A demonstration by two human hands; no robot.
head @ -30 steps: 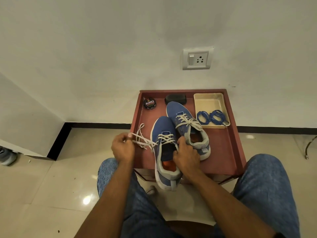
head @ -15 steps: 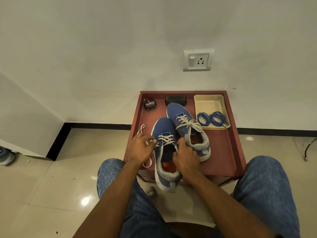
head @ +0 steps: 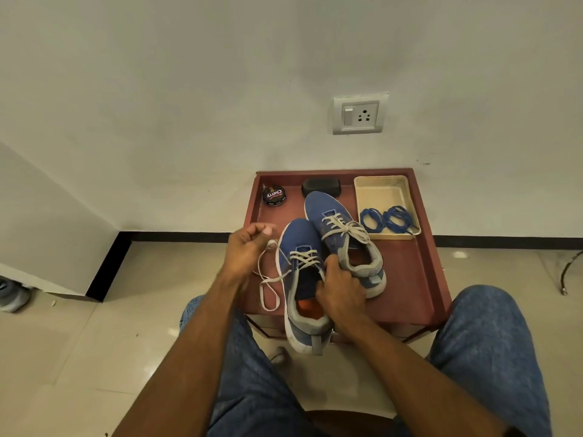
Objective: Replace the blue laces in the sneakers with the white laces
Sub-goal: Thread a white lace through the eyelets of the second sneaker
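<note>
Two blue sneakers stand on a small red table (head: 410,279). The near sneaker (head: 299,247) hangs over the front edge and carries a white lace (head: 304,257) through its eyelets, with a loose end looping to its left. My left hand (head: 244,250) pinches that loose end just left of the toe. My right hand (head: 339,288) grips the sneaker's right collar. The far sneaker (head: 344,234) wears a tied white lace. Two coiled blue laces (head: 388,219) lie in a cream tray (head: 383,190).
A round shoe polish tin (head: 274,195) and a black brush (head: 321,187) sit at the table's back edge against the wall. My knees in jeans flank the table. A socket (head: 359,115) is on the wall above. A grey shoe (head: 12,294) lies far left on the floor.
My left hand first moved right toward the near sneaker, then rose toward its toe with the lace end, which now hangs in slack loops. My right hand stayed on the collar.
</note>
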